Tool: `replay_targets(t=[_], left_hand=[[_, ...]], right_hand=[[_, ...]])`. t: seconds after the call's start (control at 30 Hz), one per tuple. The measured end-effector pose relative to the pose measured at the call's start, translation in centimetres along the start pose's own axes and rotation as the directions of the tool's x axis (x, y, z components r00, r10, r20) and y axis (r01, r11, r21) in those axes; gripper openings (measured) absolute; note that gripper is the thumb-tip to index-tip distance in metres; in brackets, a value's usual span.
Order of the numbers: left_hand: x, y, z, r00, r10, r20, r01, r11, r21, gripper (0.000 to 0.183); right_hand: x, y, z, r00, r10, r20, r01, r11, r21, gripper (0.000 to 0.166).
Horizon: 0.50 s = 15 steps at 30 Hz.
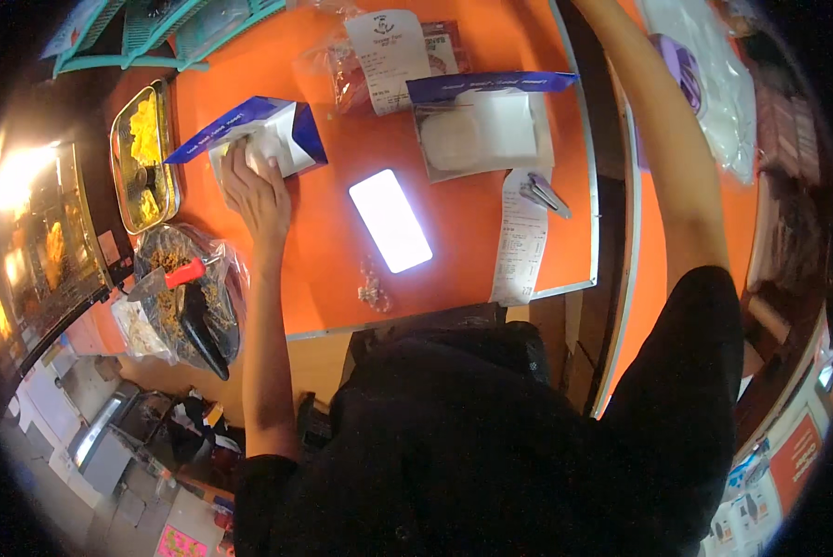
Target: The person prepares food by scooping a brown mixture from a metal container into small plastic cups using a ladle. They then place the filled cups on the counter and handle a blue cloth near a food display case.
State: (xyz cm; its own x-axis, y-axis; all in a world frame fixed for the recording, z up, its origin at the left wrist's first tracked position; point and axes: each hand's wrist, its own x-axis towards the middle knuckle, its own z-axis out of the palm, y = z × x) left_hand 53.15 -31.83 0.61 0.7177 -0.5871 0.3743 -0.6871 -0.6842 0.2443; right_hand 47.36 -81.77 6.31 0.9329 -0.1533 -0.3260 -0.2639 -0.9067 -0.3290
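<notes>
My left hand reaches into a blue-and-white paper food box at the left of the orange table; its fingertips touch something pale inside, and whether they grip it cannot be told. My right arm stretches to the top right, with the hand out of view. A second open food box stands to the right, holding a pale round item and a white one. Between and below the boxes lies a phone with a glowing white screen. A stapler rests on a long printed receipt.
At the left are a metal tray of yellow food and a plastic bag of brown crumbs, with a red-handled knife over it. Another receipt lies on a plastic packet at the top. Teal baskets stand top left; clear bags lie right.
</notes>
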Motion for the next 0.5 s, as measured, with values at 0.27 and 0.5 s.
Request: replay_targets(t=[0.27,0.5], left_hand=[[-8.5,4.0,-2.5,0.989,-0.020,0.145,0.029,0.998,-0.060,0.037],[-16.7,2.0,-7.1,0.968,0.093,0.234,-0.013,0.947,-0.322,0.024]], right_hand=[[-15.1,-14.9,-4.5,0.935,-0.333,-0.124,0.351,0.916,0.193,0.050],[-18.4,-31.2,-4.1,0.888,-0.444,-0.124,0.451,0.891,0.042,0.035]])
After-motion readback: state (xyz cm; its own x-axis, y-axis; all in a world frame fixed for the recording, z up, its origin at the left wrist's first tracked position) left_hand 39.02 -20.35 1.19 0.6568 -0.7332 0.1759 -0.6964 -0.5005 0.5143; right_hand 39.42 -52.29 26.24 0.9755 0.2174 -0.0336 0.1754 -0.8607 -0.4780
